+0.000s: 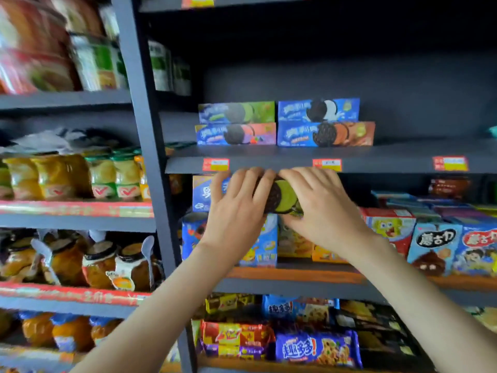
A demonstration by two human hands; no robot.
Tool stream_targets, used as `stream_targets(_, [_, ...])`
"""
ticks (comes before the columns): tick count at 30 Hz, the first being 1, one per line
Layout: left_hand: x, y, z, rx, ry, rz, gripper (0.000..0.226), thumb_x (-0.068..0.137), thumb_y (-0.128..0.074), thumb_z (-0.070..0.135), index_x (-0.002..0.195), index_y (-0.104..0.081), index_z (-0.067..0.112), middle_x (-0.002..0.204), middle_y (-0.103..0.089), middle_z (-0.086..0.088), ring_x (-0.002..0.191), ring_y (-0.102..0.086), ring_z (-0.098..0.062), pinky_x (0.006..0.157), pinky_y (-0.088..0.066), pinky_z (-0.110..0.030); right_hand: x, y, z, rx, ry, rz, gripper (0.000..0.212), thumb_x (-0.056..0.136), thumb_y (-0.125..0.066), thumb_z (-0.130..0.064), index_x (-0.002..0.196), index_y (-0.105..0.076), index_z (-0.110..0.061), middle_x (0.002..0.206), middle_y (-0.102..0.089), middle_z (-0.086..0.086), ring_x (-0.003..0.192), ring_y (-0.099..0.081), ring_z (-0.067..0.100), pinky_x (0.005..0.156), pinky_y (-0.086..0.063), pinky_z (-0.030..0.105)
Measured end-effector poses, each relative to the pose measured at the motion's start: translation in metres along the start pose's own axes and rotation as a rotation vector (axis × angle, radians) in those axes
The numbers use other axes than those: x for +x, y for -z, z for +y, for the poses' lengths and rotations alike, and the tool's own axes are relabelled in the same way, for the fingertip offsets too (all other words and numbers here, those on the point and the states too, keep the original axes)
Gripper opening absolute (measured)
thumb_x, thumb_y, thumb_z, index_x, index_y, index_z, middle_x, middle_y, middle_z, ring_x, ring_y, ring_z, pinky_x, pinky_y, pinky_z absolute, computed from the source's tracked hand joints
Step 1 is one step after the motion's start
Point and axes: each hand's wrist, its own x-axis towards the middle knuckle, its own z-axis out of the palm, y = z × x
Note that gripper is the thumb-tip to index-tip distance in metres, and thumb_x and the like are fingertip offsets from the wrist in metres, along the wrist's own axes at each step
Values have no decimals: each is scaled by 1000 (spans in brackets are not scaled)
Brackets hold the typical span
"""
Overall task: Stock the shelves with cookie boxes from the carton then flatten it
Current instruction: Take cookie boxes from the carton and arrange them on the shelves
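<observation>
Both hands hold one blue cookie box with a dark cookie and green cream printed on it, just below the front edge of the dark shelf. My left hand grips its left part and my right hand covers its right end. On that shelf stand two stacks of two cookie boxes: a green one over a purple one, and a blue-white one over an orange one. No carton is in view.
Right of the stacks the dark shelf is bare. Price tags line its front edge. The shelf below carries snack boxes; lower down lie snack packets. Beyond the dark upright post, the left unit holds fruit jars and pouches.
</observation>
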Motion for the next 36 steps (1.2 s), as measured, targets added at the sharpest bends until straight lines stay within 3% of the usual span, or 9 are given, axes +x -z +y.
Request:
stream_targets(3, [18, -8, -25, -54, 32, 149, 62, 69, -64, 17, 127, -43, 13, 129, -50, -13, 112, -44, -28, 96, -30, -45, 47, -5, 1, -31, -22, 84, 67, 62, -77, -31, 123, -55, -11, 114, -61, 5, 107, -54, 27, 90, -30, 35])
stream_targets(6, [36, -16, -45, -134, 21, 215, 46, 68, -55, 18, 113, -49, 12, 115, -57, -14, 96, -44, -30, 85, -32, -41, 93, -13, 5, -43, -38, 152, 62, 64, -67, -32, 122, -56, -12, 113, -63, 6, 106, -53, 27, 89, -28, 35])
stream_targets(10, [76, -34, -74, -213, 113, 127, 28, 68, -40, 19, 87, -60, 13, 86, -57, -8, 75, -50, -30, 66, -35, -37, 148, -26, 17, -48, -40, 142, 67, 66, -81, -27, 125, -54, -11, 120, -61, 6, 111, -53, 29, 91, -24, 32])
stream_targets(12, [101, -41, -88, -206, 173, 39, 29, 69, -36, 18, 86, -60, 13, 84, -58, -7, 77, -55, -31, 64, -40, -34, 178, -33, 24, -23, -80, 65, 62, 76, -74, -31, 130, -48, -16, 128, -55, 2, 119, -46, 26, 95, -22, 31])
stream_targets(16, [139, -67, -108, -133, 209, -402, 38, 91, -45, 15, 129, -43, 8, 128, -47, -14, 120, -43, -33, 96, -36, -40, 231, -61, 37, -169, -121, -114, 53, 81, -66, -31, 128, -45, -17, 127, -53, 1, 121, -43, 23, 101, -22, 35])
stream_targets(19, [152, -91, -118, -97, 254, -527, 46, 94, -42, 11, 139, -31, 7, 139, -40, -15, 129, -38, -32, 101, -36, -42, 255, -81, 45, -235, -164, -197, 52, 79, -67, -28, 124, -43, -16, 126, -51, 2, 122, -42, 23, 102, -24, 40])
stream_targets(22, [155, -115, -130, -36, 257, -653, 48, 96, -40, 12, 142, -27, 8, 143, -38, -14, 133, -35, -30, 102, -36, -41, 267, -97, 52, -270, -216, -279, 65, 76, -74, -28, 128, -37, -16, 132, -47, 2, 128, -38, 23, 106, -25, 42])
stream_targets(29, [171, -130, -137, -65, 278, -549, 43, 93, -45, 13, 135, -39, 6, 136, -43, -14, 126, -43, -29, 95, -43, -39, 274, -121, 64, -118, -197, -273, 66, 76, -74, -33, 130, -38, -22, 134, -43, -2, 124, -35, 23, 100, -26, 40])
stream_targets(36, [177, -149, -143, -166, 246, -656, 47, 93, -51, 11, 137, -36, 6, 134, -40, -15, 126, -41, -29, 97, -42, -40, 260, -124, 71, -30, -240, -298, 66, 81, -69, -38, 137, -36, -27, 140, -40, -4, 127, -32, 22, 101, -24, 40])
